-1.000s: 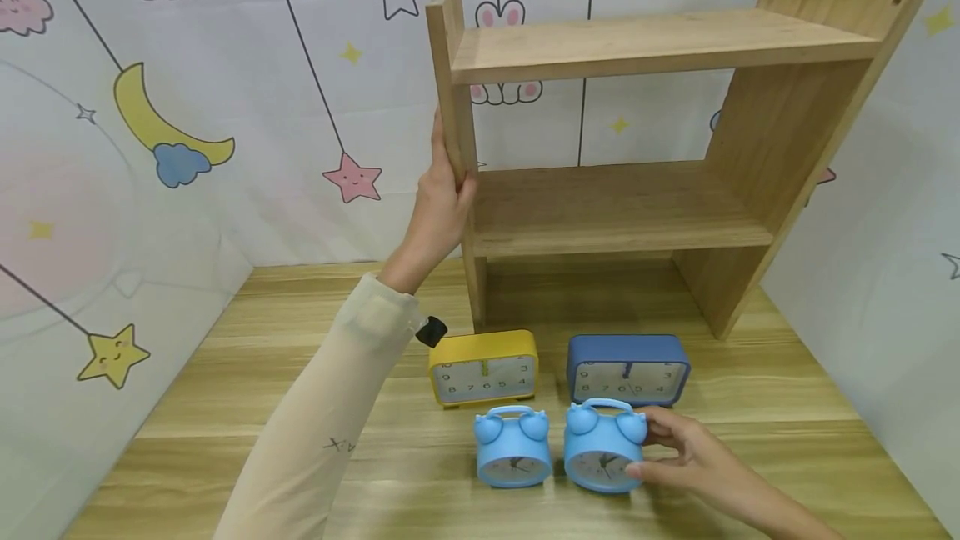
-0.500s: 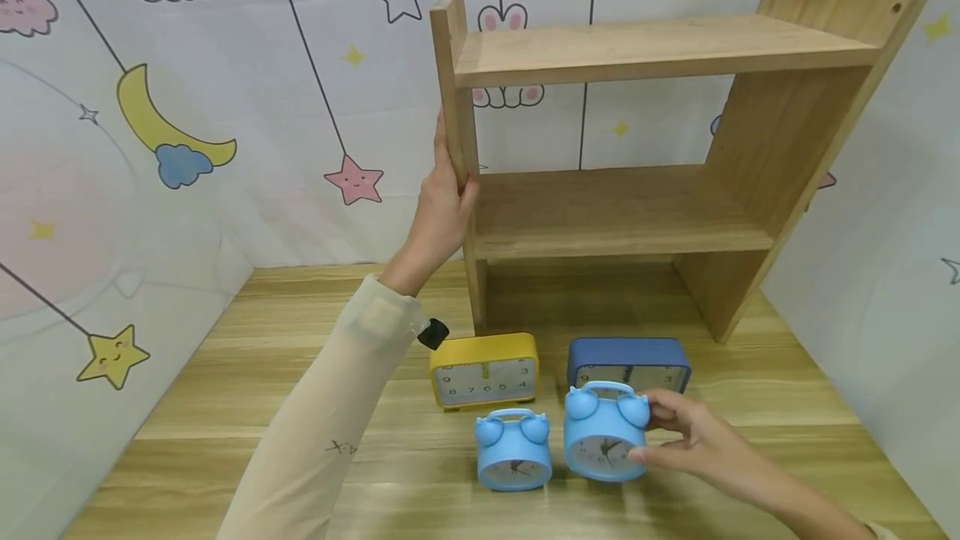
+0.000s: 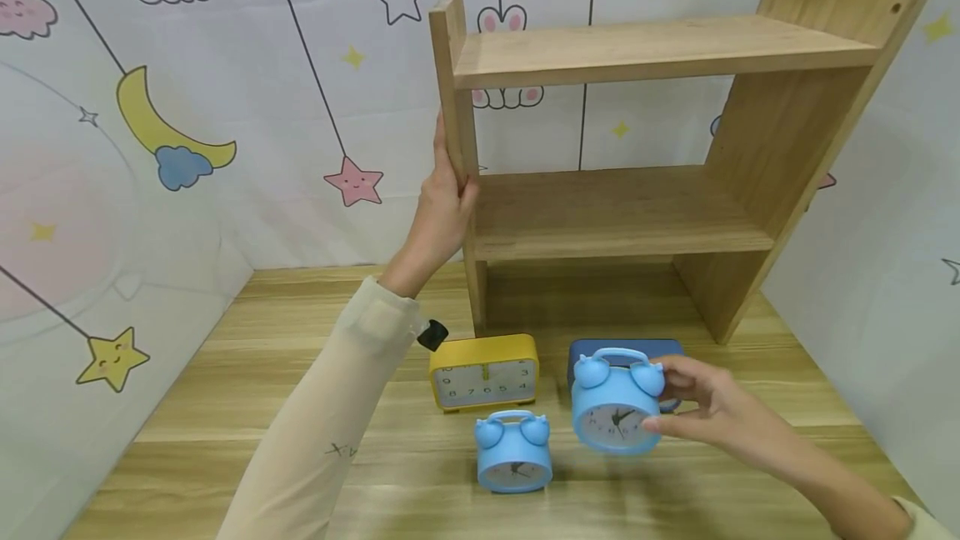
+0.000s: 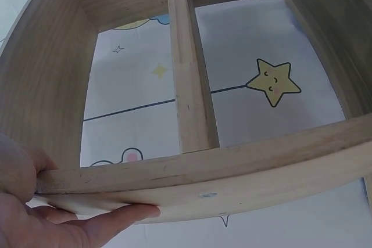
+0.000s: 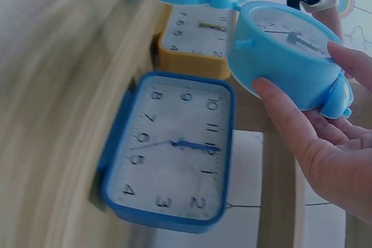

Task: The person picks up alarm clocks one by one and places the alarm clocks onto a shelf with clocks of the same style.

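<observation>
My left hand [image 3: 442,211] grips the left side panel of a wooden shelf [image 3: 622,211]; in the left wrist view its thumb and fingers wrap the panel's edge [image 4: 232,169]. My right hand [image 3: 723,411] pinches a light blue twin-bell alarm clock [image 3: 617,407] between thumb and fingers, held up off the table and overlapping the dark blue rectangular clock [image 3: 585,348] in the head view. The right wrist view shows this alarm clock [image 5: 285,56] beside the dark blue clock [image 5: 174,149]. A second light blue alarm clock [image 3: 513,448] stands on the table, left of the held one.
A yellow rectangular clock [image 3: 483,369] stands before the shelf's left foot, behind the second alarm clock. The wood-grain table [image 3: 300,407] meets walls hung with printed cloth [image 3: 285,107] at the back and both sides.
My right hand has raised the light blue alarm clock from the table, moving it up and slightly right, so it now covers much of the dark blue clock. My left hand stays on the shelf.
</observation>
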The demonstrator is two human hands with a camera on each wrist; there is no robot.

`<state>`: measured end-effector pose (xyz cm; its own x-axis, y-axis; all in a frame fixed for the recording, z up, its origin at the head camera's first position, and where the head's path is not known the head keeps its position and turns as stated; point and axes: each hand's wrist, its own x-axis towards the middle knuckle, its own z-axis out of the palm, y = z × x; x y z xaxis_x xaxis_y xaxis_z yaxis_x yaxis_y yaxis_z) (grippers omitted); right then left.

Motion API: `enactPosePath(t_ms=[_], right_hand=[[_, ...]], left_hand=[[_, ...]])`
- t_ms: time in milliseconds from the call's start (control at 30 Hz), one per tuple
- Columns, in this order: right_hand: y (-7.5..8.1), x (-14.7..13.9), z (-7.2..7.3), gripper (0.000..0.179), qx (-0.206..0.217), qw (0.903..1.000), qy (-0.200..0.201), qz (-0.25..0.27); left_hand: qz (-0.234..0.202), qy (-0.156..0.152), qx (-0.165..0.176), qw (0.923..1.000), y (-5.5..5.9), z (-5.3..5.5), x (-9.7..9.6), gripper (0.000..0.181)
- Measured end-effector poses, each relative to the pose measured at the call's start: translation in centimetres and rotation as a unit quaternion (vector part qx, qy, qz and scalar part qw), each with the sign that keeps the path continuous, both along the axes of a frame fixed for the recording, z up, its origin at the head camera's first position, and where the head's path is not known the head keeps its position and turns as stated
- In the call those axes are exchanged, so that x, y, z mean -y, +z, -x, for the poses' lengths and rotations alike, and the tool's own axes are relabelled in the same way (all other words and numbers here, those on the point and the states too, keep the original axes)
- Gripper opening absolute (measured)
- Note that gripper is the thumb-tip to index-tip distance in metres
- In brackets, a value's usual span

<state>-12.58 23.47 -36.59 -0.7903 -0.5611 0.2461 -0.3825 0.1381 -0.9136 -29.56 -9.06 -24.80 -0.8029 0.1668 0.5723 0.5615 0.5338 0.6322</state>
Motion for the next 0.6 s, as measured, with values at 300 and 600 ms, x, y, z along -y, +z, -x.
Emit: enactPosePath(t_ms=[300, 600], right_hand=[[3.3, -0.4, 0.9, 0.043, -0.051, 0.9983, -0.027, 0.004], [5.6, -0.5, 1.1, 0.038, -0.038, 0.9973, -0.055, -0.031]], left_hand=[[-0.001, -0.001, 0.002, 1.0, 0.0, -0.1, 0.1, 0.083], [0.003, -0.004, -0.002, 1.0, -0.1, 0.0, 0.1, 0.083]])
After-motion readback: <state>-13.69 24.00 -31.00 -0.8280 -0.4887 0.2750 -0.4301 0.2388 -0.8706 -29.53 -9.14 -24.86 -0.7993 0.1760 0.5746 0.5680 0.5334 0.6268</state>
